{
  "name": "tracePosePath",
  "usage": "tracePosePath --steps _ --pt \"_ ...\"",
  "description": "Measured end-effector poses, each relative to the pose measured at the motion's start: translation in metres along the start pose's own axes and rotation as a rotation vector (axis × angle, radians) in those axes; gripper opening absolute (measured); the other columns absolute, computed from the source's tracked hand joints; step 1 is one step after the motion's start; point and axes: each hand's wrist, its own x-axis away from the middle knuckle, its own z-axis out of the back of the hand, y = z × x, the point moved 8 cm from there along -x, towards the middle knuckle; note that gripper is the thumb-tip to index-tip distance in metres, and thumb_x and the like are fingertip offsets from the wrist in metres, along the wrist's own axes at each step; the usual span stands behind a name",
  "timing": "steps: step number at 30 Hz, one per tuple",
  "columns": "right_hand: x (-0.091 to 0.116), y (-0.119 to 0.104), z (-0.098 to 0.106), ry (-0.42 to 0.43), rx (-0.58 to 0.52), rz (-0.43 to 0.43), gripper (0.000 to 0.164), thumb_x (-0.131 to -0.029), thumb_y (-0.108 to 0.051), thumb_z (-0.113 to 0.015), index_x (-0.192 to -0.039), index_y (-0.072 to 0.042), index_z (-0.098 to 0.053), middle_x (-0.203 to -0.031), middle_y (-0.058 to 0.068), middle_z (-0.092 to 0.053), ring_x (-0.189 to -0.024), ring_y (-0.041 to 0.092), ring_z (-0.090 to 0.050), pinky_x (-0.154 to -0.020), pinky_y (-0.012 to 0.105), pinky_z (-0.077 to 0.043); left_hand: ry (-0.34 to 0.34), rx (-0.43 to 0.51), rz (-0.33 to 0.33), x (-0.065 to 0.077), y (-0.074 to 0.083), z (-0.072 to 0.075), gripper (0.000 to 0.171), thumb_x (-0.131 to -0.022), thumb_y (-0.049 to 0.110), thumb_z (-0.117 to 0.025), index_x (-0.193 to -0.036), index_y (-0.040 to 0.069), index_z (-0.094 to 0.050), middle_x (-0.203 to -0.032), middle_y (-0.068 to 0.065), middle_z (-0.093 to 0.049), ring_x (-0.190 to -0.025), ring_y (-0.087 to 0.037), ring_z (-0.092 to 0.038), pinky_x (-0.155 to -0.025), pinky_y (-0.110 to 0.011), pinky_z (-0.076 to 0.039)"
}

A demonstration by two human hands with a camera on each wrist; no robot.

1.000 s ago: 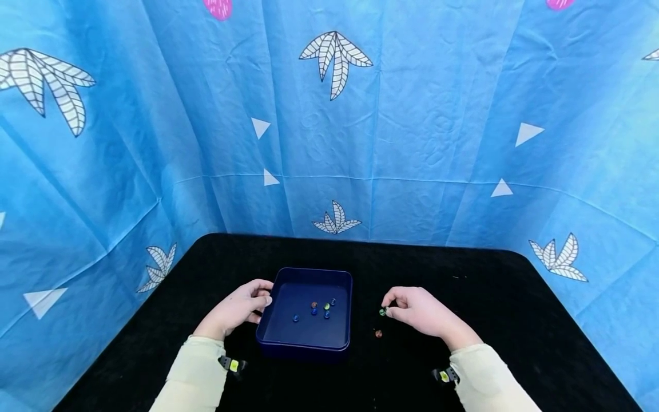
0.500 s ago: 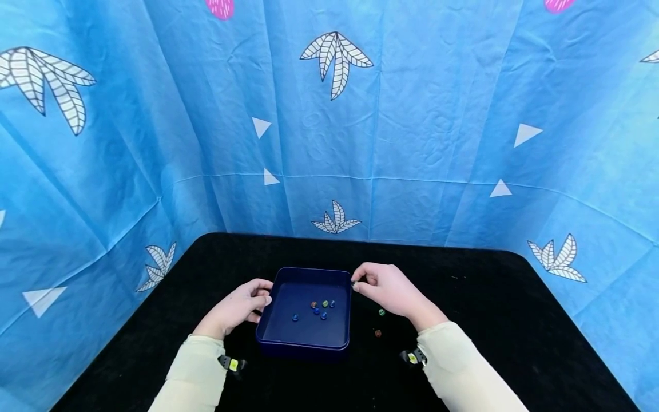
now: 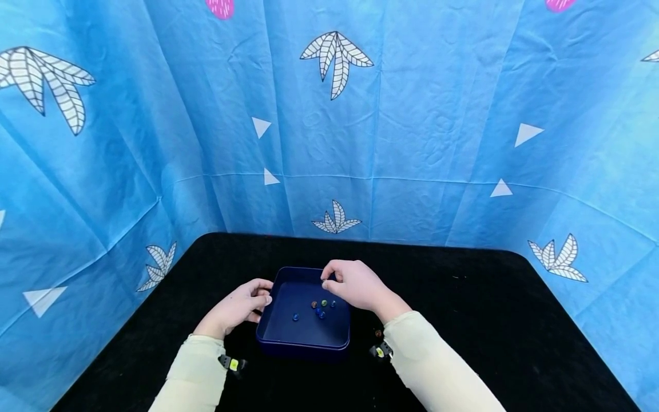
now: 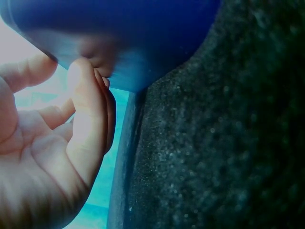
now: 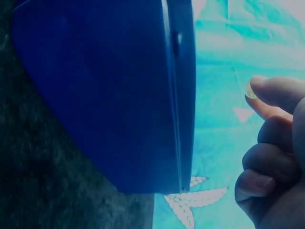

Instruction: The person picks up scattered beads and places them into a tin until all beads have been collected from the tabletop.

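Note:
A dark blue square box (image 3: 304, 335) stands on the black table, with several glass marbles (image 3: 321, 314) in it: blue ones, an orange-brown one and a yellow-green one. My left hand (image 3: 242, 306) holds the box at its left side; in the left wrist view its curled fingers (image 4: 88, 109) meet the outer wall. Over the box's far right part, my right hand (image 3: 355, 283) pinches a small translucent marble (image 5: 249, 90) between thumb and forefinger. In the right wrist view that marble is above the box's rim, apart from it, and mostly covered by the fingertips.
An orange-brown marble (image 3: 378, 333) lies on the black cloth-covered table (image 3: 463, 332), right of the box and close to the right wrist's strap camera (image 3: 381, 351). A blue patterned curtain (image 3: 412, 143) hangs behind the table and along its sides.
My right hand has moved left from the table to above the box, carrying a marble. A green marble on the table is now hidden by the right arm. The left hand stays put.

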Motion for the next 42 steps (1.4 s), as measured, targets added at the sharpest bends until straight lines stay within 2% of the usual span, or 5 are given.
tracePosePath --steps 4,13,30,37,42 --pt "-0.004 -0.002 -0.005 -0.009 0.019 0.005 0.022 -0.097 -0.032 -0.067 -0.114 -0.020 -0.071 -0.060 -0.006 -0.045 -0.049 0.013 -0.046 -0.054 0.029 -0.041 0.000 -0.003 -0.003 0.000 0.000 0.000 0.042 -0.104 0.010 -0.055 -0.140 -0.006 -0.044 -0.115 -0.022 -0.058 -0.094 -0.033 -0.063 -0.074 -0.042 -0.058" --pt "-0.004 0.004 0.000 0.000 0.023 -0.020 0.023 -0.098 -0.034 -0.065 -0.117 -0.022 -0.071 -0.056 -0.007 -0.041 -0.046 0.013 -0.042 -0.051 0.030 -0.039 0.001 0.002 -0.005 0.001 0.001 -0.001 0.041 -0.103 0.009 -0.053 -0.140 -0.007 -0.044 -0.116 -0.023 -0.059 -0.093 -0.033 -0.064 -0.073 -0.042 -0.058" --pt "0.023 0.032 0.027 0.091 -0.029 -0.062 0.012 -0.098 -0.029 -0.067 -0.107 -0.022 -0.072 -0.057 -0.008 -0.037 -0.047 0.011 -0.037 -0.056 0.033 -0.041 -0.002 0.003 -0.006 0.001 0.000 0.000 0.040 -0.103 0.009 -0.053 -0.140 -0.007 -0.044 -0.117 -0.025 -0.060 -0.093 -0.033 -0.064 -0.073 -0.042 -0.058" --pt "0.035 0.046 0.030 0.117 -0.033 -0.082 0.011 -0.096 -0.026 -0.068 -0.104 -0.021 -0.073 -0.057 -0.008 -0.040 -0.049 0.011 -0.040 -0.056 0.032 -0.043 0.002 0.002 -0.004 0.001 0.000 -0.001 0.042 -0.103 0.010 -0.055 -0.140 -0.007 -0.044 -0.117 -0.025 -0.059 -0.092 -0.032 -0.063 -0.073 -0.042 -0.058" --pt "0.044 0.057 0.029 0.112 -0.033 -0.105 0.006 -0.096 -0.025 -0.068 -0.101 -0.026 -0.071 -0.056 -0.008 -0.040 -0.049 0.011 -0.038 -0.057 0.031 -0.043 0.010 -0.005 -0.003 0.002 0.001 -0.001 0.044 -0.102 0.011 -0.056 -0.140 -0.006 -0.045 -0.118 -0.023 -0.059 -0.093 -0.032 -0.063 -0.074 -0.043 -0.058"
